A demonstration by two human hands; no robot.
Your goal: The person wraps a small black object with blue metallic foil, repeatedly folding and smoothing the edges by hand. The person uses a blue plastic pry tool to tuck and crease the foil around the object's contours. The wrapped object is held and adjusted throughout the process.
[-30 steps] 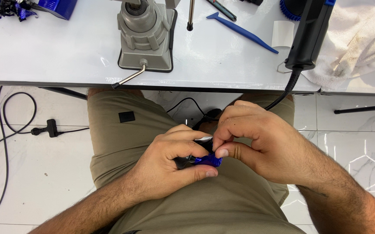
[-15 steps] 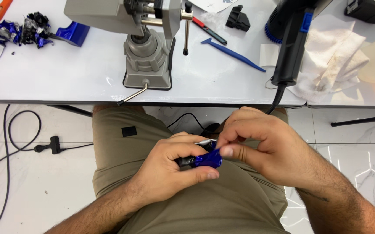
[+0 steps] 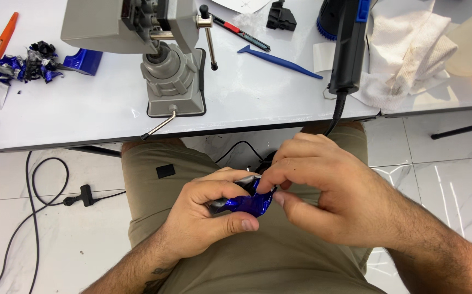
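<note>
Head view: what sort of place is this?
Probably a small repair or hobby workbench: a grey bench vise on a white table, a blue pry tool and a corded black power tool.

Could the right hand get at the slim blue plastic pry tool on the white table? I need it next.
Probably yes, once freed: the right hand is pinching the crumpled blue foil piece with the left hand; the slim blue plastic pry tool lies uncovered on the white table ahead.
</note>
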